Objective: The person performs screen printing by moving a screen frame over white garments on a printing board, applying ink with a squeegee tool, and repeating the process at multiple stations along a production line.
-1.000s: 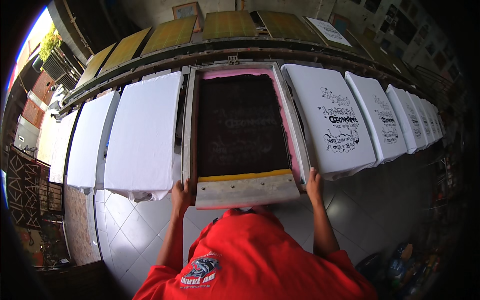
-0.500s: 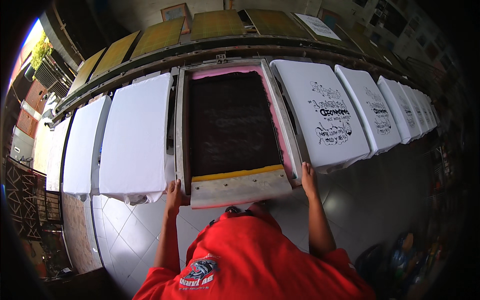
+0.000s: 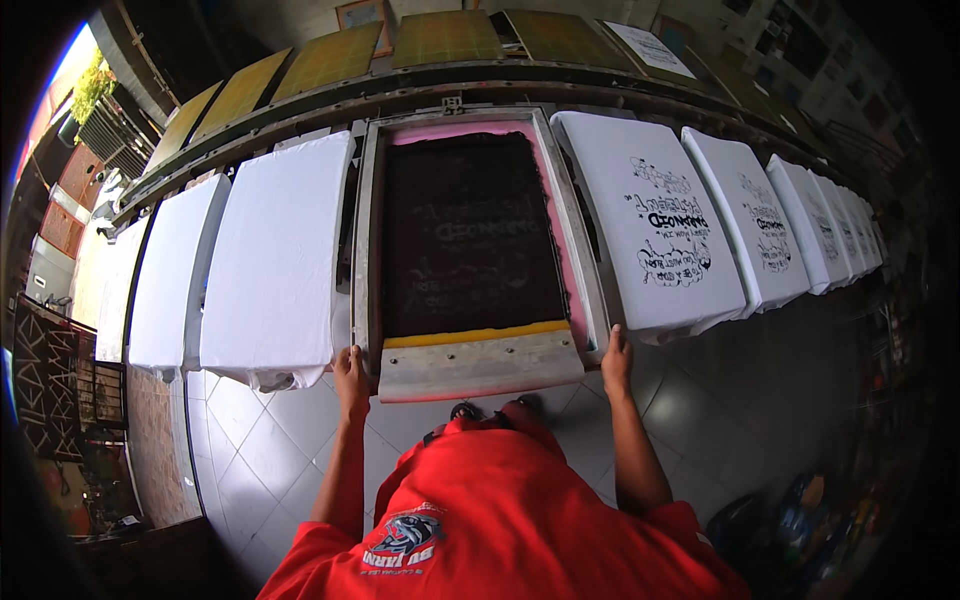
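Observation:
A screen-printing frame [image 3: 592, 280] with a pink border and dark ink field [image 3: 457, 240] lies between shirt boards. A metal squeegee [image 3: 480, 370] with a yellow blade rests across its near end. My left hand [image 3: 352, 380] is closed on the frame's near left corner, and my right hand [image 3: 618, 360] grips the near right corner. To the left, blank white shirts [image 3: 270, 260] are stretched on boards. To the right, white shirts [image 3: 670, 280] carry black prints.
A long metal rail [image 3: 290, 117] runs behind the boards. Yellow-green panels [image 3: 445, 40] stand in a row beyond it. The grey tiled floor [image 3: 245, 430] lies below, with dark clutter [image 3: 800, 520] at lower right and an open doorway at far left.
The whole view has shifted slightly, with the screen appearing a little farther left and higher than a second ago. Both hands have kept their hold on the frame.

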Demonstrator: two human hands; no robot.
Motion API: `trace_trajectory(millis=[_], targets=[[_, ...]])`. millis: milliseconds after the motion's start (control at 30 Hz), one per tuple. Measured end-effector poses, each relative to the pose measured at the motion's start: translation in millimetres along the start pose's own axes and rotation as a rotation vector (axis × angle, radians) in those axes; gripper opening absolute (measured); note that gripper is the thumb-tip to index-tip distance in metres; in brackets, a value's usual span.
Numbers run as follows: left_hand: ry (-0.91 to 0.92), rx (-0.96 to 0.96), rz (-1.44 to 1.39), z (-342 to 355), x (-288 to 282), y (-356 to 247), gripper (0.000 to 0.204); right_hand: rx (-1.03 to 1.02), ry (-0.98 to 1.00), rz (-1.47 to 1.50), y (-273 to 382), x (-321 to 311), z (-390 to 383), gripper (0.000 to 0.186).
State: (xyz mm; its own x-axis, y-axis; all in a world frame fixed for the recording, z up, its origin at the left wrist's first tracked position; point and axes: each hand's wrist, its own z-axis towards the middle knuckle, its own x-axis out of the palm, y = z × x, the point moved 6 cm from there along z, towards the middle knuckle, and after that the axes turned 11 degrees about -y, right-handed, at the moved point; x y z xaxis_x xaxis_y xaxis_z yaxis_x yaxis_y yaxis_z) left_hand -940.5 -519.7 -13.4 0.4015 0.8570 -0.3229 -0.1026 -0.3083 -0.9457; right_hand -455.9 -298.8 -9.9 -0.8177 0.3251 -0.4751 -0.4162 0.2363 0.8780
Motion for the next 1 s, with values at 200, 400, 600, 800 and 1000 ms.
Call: trace_trajectory(millis=[200,400,600,800,1000], targets=[[-0.016,-0.003,0.034,0.8,-10.2,-1.7,0.038,-0.272,0.055,-0.122,5.6,-1.2,7.5,0.047],[0.07,0.58,0.441,-63.0,-34.1,-113.8,0.055,-1.076,0.458,-0.203,131.5,-27.1,-88.9,0.053],[0.611,0.932,0.701,-98.7,9.2,-130.0,0.057,-1.271,0.581,-0.495,108.4,9.6,-111.1,0.055],[0.689,1.016,0.519,-68.5,22.9,-148.6,0.04,-1.291,0.639,-0.491,147.7,15.4,-90.4,0.043],[0.621,1.061,0.702,-38.3,48.5,-164.2,0.02,-1.237,0.59,-0.427,194.2,36.5,-74.8,0.039]])
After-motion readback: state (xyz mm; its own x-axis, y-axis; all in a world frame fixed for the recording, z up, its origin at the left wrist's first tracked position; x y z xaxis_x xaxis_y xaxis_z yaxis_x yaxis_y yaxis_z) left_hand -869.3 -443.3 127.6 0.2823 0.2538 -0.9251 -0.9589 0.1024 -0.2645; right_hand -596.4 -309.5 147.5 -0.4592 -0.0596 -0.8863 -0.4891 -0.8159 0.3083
